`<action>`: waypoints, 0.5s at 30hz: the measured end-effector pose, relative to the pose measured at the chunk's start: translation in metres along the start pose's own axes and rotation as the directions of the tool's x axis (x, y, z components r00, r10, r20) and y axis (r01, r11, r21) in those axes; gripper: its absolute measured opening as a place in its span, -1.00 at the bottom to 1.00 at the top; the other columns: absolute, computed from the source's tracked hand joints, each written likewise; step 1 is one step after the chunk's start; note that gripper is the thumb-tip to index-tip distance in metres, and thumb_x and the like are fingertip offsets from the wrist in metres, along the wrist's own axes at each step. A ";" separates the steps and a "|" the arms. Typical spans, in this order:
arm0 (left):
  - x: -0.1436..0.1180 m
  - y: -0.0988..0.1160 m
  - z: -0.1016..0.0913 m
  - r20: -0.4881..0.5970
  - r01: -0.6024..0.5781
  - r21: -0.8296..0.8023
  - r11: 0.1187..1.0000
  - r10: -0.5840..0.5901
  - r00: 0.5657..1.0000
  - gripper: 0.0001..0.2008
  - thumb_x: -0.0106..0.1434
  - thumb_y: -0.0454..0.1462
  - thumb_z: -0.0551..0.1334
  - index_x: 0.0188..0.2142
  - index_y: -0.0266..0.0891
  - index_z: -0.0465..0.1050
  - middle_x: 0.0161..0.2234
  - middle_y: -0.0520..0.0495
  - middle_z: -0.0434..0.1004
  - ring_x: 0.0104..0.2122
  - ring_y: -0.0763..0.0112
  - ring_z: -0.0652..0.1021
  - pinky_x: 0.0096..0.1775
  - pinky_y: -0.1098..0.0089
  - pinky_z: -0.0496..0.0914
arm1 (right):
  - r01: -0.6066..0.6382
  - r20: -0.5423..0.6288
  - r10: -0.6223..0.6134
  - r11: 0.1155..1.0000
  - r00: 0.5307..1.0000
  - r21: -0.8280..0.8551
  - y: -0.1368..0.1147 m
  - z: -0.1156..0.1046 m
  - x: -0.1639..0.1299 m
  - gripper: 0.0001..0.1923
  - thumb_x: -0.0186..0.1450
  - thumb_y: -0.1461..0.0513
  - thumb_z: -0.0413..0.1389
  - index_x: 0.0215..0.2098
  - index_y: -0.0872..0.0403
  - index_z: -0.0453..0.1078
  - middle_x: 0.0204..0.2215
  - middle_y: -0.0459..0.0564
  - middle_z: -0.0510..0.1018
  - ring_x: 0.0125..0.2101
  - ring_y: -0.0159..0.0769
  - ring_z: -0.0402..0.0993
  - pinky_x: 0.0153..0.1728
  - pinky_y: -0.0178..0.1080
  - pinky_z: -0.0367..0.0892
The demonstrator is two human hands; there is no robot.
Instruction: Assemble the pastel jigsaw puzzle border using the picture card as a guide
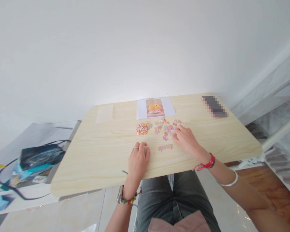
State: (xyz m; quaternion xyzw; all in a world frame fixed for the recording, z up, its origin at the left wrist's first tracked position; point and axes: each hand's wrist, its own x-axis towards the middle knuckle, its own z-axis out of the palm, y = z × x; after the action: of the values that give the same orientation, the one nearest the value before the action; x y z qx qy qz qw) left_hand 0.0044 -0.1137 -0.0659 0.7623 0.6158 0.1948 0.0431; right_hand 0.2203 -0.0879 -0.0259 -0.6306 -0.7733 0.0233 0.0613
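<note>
My right hand (186, 139) reaches to the right edge of a spread of loose jigsaw pieces (164, 128). Its fingers are bent and closed together; what they hold, if anything, is hidden. My left hand (139, 160) rests on the tabletop near the front edge, fingers loosely bent, thumb apart, with nothing visible in it. Between the hands lies a short joined strip of jigsaw pieces (166, 147), pinkish with an orange bit at its right end. A denser heap of pieces (143, 128) sits beyond my left hand.
Against the wall, a white sheet with a printed yellow character picture (155, 108) lies on the wooden table (94, 158). At the back right is a phone (214, 106). A pale translucent sheet (104, 113) lies back left. Beside the table's left edge sits a dark bag (42, 156).
</note>
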 end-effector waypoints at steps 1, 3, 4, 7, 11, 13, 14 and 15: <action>0.000 0.000 0.000 -0.001 -0.001 0.000 1.000 0.001 1.000 -0.86 0.26 -0.28 0.01 -0.22 -0.23 0.28 -0.32 -0.08 0.39 -0.38 0.33 0.46 -0.38 0.39 0.29 | 0.000 0.012 0.000 1.000 1.000 -0.004 0.000 -0.001 0.000 -0.84 0.24 0.30 -0.03 -0.39 0.16 0.38 -0.30 0.10 0.44 -0.24 -0.19 0.36 -0.26 -0.20 0.16; 0.000 0.000 0.000 -0.006 -0.002 -0.002 1.000 0.002 1.000 -0.86 0.26 -0.28 0.01 -0.22 -0.22 0.28 -0.32 -0.07 0.39 -0.37 0.33 0.47 -0.37 0.39 0.29 | -0.003 0.020 0.004 1.000 1.000 -0.006 0.000 -0.002 0.000 -0.84 0.25 0.28 -0.02 -0.37 0.17 0.38 -0.28 0.11 0.43 -0.22 -0.17 0.36 -0.25 -0.19 0.16; 0.000 0.000 0.000 -0.008 -0.003 -0.002 1.000 0.003 1.000 -0.86 0.26 -0.28 0.01 -0.22 -0.22 0.28 -0.32 -0.07 0.39 -0.37 0.33 0.47 -0.37 0.39 0.29 | -0.005 0.021 0.005 1.000 1.000 -0.005 -0.001 -0.002 0.001 -0.84 0.25 0.27 -0.02 -0.35 0.17 0.38 -0.27 0.12 0.43 -0.22 -0.16 0.36 -0.24 -0.18 0.17; 0.000 0.000 0.000 -0.011 -0.008 -0.003 1.000 0.008 1.000 -0.86 0.26 -0.28 0.01 -0.22 -0.22 0.28 -0.32 -0.07 0.39 -0.37 0.33 0.47 -0.36 0.38 0.29 | 0.009 0.034 -0.009 1.000 0.999 -0.003 0.000 0.000 0.003 -0.83 0.26 0.27 -0.02 -0.34 0.18 0.38 -0.24 0.14 0.42 -0.19 -0.15 0.36 -0.22 -0.17 0.17; 0.000 0.000 0.000 -0.008 -0.010 -0.005 1.000 0.010 1.000 -0.86 0.27 -0.28 0.01 -0.23 -0.22 0.28 -0.32 -0.07 0.38 -0.37 0.33 0.46 -0.37 0.39 0.28 | 0.043 0.061 -0.042 0.999 0.997 -0.004 0.005 0.000 0.004 -0.84 0.26 0.27 -0.03 -0.32 0.18 0.37 -0.24 0.14 0.42 -0.19 -0.14 0.36 -0.21 -0.16 0.17; 0.000 0.000 0.000 -0.005 -0.007 -0.008 1.000 0.007 1.000 -0.86 0.27 -0.28 0.01 -0.22 -0.22 0.28 -0.32 -0.07 0.38 -0.37 0.33 0.46 -0.38 0.39 0.28 | 0.058 0.056 -0.059 0.998 0.997 0.008 0.009 0.000 0.004 -0.83 0.27 0.27 -0.03 -0.30 0.19 0.36 -0.24 0.14 0.42 -0.20 -0.14 0.36 -0.20 -0.15 0.17; 0.000 0.000 0.000 -0.005 -0.005 -0.009 1.000 0.005 1.000 -0.86 0.27 -0.28 0.01 -0.22 -0.22 0.28 -0.32 -0.07 0.38 -0.37 0.33 0.46 -0.38 0.39 0.28 | 0.069 0.048 -0.070 0.997 0.996 0.019 0.010 0.001 0.004 -0.84 0.27 0.27 -0.04 -0.29 0.19 0.35 -0.24 0.13 0.42 -0.19 -0.15 0.36 -0.19 -0.15 0.17; 0.000 0.000 0.000 -0.005 -0.003 -0.010 1.000 0.003 1.000 -0.86 0.27 -0.28 0.01 -0.22 -0.22 0.28 -0.32 -0.07 0.38 -0.37 0.34 0.46 -0.38 0.39 0.28 | 0.081 0.037 -0.082 0.996 0.996 0.032 0.012 0.002 0.004 -0.84 0.27 0.27 -0.03 -0.29 0.18 0.35 -0.24 0.12 0.42 -0.19 -0.15 0.36 -0.18 -0.15 0.17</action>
State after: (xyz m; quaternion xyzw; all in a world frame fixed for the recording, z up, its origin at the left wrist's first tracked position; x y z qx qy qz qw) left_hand 0.0042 -0.1138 -0.0663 0.7626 0.6136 0.1998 0.0454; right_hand 0.2309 -0.0820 -0.0286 -0.5971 -0.7989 0.0446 0.0570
